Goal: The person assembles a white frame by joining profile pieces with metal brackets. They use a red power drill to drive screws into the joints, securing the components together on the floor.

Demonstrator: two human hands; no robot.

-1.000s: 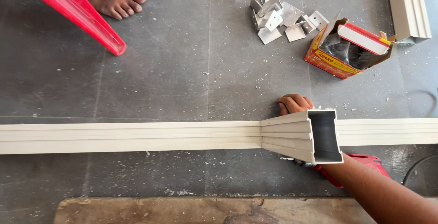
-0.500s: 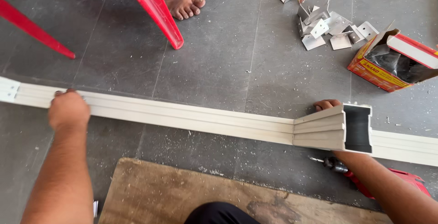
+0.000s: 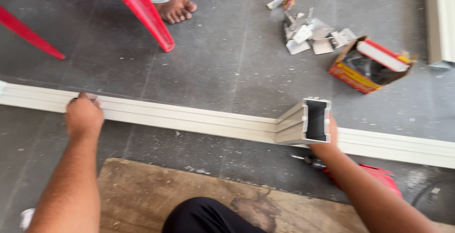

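A long cream-white profile (image 3: pixel 189 118) lies across the grey floor from left to right. My left hand (image 3: pixel 83 115) rests on top of it near its left end, fingers curled over the far edge. A second, upright hollow profile piece (image 3: pixel 310 121) stands against the long one, its dark open end facing me. My right hand (image 3: pixel 330 140) grips this piece from behind and below, mostly hidden by it.
A red power tool (image 3: pixel 369 176) lies under my right forearm. An open orange-red carton (image 3: pixel 367 64) and several small metal brackets (image 3: pixel 310 34) lie beyond. Another person's bare foot (image 3: pixel 176 8) and red chair legs (image 3: pixel 142 12) stand at the top left. A wooden board (image 3: pixel 199 190) lies near me.
The view has shifted left and my left arm has come into sight, resting on the long profile. My right hand keeps holding the upright piece against it.
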